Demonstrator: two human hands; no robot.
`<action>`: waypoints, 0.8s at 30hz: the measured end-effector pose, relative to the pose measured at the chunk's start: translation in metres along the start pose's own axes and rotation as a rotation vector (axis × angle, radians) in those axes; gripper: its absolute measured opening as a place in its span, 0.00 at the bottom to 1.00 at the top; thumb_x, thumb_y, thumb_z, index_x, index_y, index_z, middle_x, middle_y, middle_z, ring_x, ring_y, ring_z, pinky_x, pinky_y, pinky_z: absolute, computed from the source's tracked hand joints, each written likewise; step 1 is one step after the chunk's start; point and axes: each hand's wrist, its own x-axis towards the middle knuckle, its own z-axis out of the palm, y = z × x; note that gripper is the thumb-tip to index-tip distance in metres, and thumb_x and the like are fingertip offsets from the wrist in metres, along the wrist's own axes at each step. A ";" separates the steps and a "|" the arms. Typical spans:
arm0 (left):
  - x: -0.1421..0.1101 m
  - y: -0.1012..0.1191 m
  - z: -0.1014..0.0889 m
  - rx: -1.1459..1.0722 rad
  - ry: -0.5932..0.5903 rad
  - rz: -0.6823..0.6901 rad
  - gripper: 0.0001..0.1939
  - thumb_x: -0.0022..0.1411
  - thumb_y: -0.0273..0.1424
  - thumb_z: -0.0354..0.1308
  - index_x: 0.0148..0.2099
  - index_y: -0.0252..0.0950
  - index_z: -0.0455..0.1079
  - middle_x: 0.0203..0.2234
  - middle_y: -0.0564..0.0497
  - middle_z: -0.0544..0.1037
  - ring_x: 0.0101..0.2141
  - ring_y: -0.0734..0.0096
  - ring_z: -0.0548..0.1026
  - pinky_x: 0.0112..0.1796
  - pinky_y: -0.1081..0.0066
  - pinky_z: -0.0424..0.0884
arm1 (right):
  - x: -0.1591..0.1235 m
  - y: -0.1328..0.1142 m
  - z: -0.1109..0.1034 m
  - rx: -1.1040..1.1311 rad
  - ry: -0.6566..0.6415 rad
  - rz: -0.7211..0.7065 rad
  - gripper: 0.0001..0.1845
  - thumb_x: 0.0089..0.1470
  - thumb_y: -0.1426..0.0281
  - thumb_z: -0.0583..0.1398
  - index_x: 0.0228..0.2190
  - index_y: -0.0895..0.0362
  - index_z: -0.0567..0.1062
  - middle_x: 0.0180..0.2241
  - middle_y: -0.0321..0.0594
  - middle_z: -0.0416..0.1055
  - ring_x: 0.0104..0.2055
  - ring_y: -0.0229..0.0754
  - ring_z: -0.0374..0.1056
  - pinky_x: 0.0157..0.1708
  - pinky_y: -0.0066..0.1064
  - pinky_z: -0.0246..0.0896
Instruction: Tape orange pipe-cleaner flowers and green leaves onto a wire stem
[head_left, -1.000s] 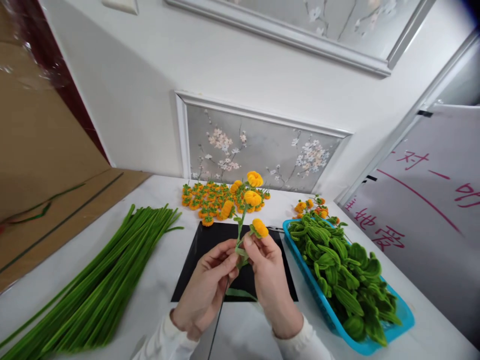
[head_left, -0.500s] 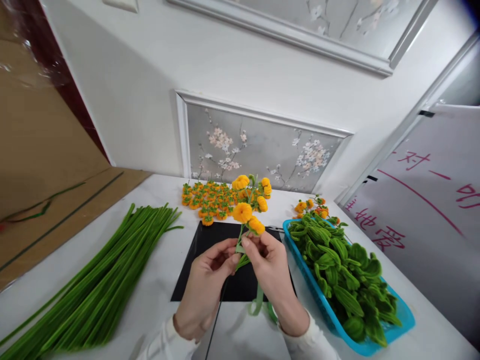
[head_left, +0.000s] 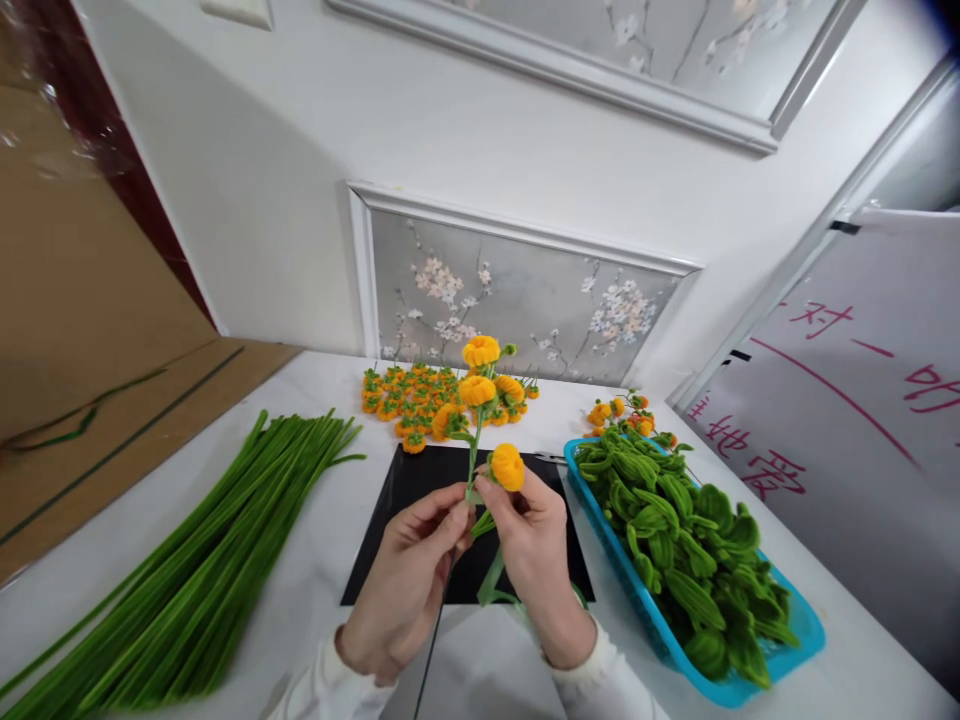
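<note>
Upright between my hands stands a flower stem (head_left: 472, 462) with several fuzzy yellow-orange flowers (head_left: 478, 390) and small green leaves. My left hand (head_left: 409, 570) is closed, thumb and fingertips pinching the stem low down. Opposite it, my right hand (head_left: 532, 545) is closed too, its fingertips at the stem where green floral tape (head_left: 474, 496) wraps it. A loose length of tape hangs below the right hand. One yellow flower (head_left: 507, 467) leans out over the right fingers. Green stem ends show between the hands, and a long thin dark wire runs down beneath the left hand.
Under the hands lies a black mat (head_left: 390, 540) on the white table. Green fuzzy stems (head_left: 225, 560) lie at left. Several orange flower heads (head_left: 420, 395) sit behind. At right, a blue basket (head_left: 652, 640) holds green leaves (head_left: 690, 560), with more orange flowers (head_left: 622, 412) beyond.
The flower stem has turned, so its flowers now face differently and one leans over my right hand. The hanging tape has shifted left. Both hands keep their pinch in about the same place.
</note>
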 end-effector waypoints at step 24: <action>-0.001 -0.005 0.002 0.083 0.042 0.050 0.13 0.45 0.33 0.69 0.36 0.35 0.80 0.23 0.52 0.74 0.26 0.76 0.65 0.29 0.76 0.66 | 0.020 -0.009 -0.015 -0.048 -0.308 0.080 0.06 0.48 0.69 0.63 0.29 0.56 0.81 0.31 0.40 0.74 0.34 0.40 0.68 0.34 0.30 0.63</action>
